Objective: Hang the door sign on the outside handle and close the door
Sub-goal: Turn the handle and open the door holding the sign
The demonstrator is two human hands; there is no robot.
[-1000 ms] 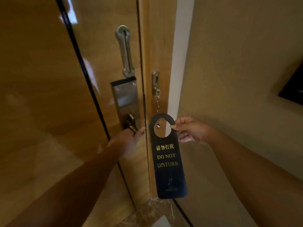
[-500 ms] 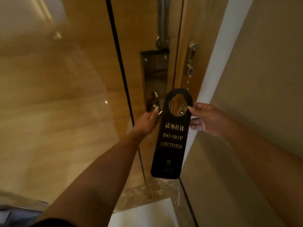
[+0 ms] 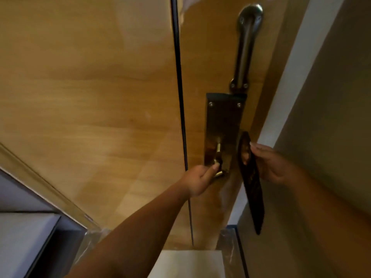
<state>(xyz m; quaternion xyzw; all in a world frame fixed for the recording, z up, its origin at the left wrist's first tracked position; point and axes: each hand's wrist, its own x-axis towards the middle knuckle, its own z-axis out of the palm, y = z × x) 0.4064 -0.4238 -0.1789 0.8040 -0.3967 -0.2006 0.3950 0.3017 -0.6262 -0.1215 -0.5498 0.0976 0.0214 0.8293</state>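
The wooden door (image 3: pixel 100 87) fills the left and centre of the view, with a beige wall (image 3: pixel 331 97) to the right and a metal lock plate (image 3: pixel 223 121) near the door's right edge. The left hand (image 3: pixel 198 180) has its fingers curled closed around the lever handle (image 3: pixel 217 157) at the plate's lower end. The right hand (image 3: pixel 271 165) pinches the upper end of the dark sign (image 3: pixel 252 185), which hangs edge-on just right of the plate, beside the door edge and apart from the handle.

Single head view, looking down, close on door (image 3: pixel 100 97).
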